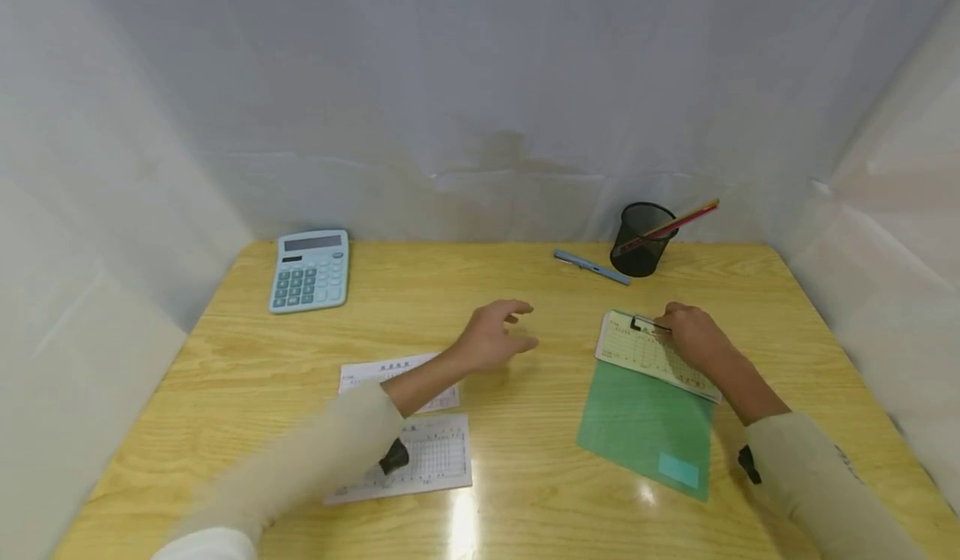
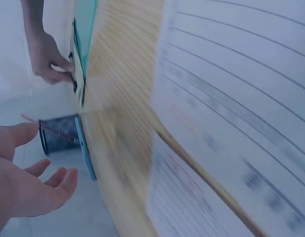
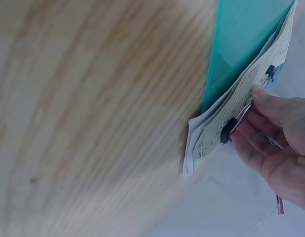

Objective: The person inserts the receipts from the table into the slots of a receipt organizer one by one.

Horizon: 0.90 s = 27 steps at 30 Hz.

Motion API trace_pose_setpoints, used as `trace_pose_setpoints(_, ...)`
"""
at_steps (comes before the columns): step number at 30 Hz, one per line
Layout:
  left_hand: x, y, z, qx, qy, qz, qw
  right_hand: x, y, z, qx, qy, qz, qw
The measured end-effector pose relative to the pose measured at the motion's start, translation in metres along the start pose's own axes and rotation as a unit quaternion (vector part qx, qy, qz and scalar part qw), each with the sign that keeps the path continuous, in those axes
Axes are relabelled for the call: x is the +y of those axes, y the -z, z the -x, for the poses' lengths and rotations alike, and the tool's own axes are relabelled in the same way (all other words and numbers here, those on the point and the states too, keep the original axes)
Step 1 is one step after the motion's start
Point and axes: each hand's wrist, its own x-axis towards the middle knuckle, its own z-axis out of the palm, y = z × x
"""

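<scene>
A green clipboard (image 1: pixel 645 427) lies on the right of the table, with yellowish printed slips (image 1: pixel 630 347) across its top end. At that end my right hand (image 1: pixel 697 339) holds the metal clip (image 3: pixel 244 112), thumb on one side and fingers on the other in the right wrist view. White paper edges show under the yellowish slips there. My left hand (image 1: pixel 491 337) hovers over the middle of the table, thumb and fingers spread apart, nothing between them. Two white printed forms, an upper one (image 1: pixel 367 374) and a lower one (image 1: pixel 442 456), lie under and beside the left forearm.
A light blue calculator (image 1: pixel 309 272) lies at the back left. Toward the back right are a blue pen (image 1: pixel 592 267) and a black mesh cup (image 1: pixel 643 256) with pencils (image 1: pixel 686 218) leaning out. White sheeting (image 1: pixel 465 85) stands behind the table and at both sides.
</scene>
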Motion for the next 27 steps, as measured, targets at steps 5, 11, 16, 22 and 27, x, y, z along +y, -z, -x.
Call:
trace_pose_setpoints(5, -0.024, 0.034, 0.030, 0.034, 0.040, -0.016, 0.9985, -0.004, -0.001, 0.000, -0.007, -0.001, -0.006, 1.0000)
trace_pose_setpoints(11, -0.057, 0.065, 0.067, 0.072, 0.098, -0.077, 0.9896, -0.005, -0.002, -0.003, -0.002, 0.004, -0.019, 0.9998)
trace_pose_setpoints(16, -0.079, 0.082, 0.087, 0.090, 0.140, -0.127, 0.9778, 0.006, -0.012, -0.003, 0.026, 0.030, -0.027, 0.9988)
trace_pose_setpoints(22, -0.088, 0.088, 0.101, 0.090, 0.191, -0.157, 0.9648, 0.001, -0.005, -0.002, 0.024, 0.031, -0.017, 0.9991)
trace_pose_setpoints(27, -0.087, 0.091, 0.109, 0.091, 0.232, -0.167, 0.9540, -0.003, 0.000, -0.003, 0.001, 0.011, -0.003, 0.9999)
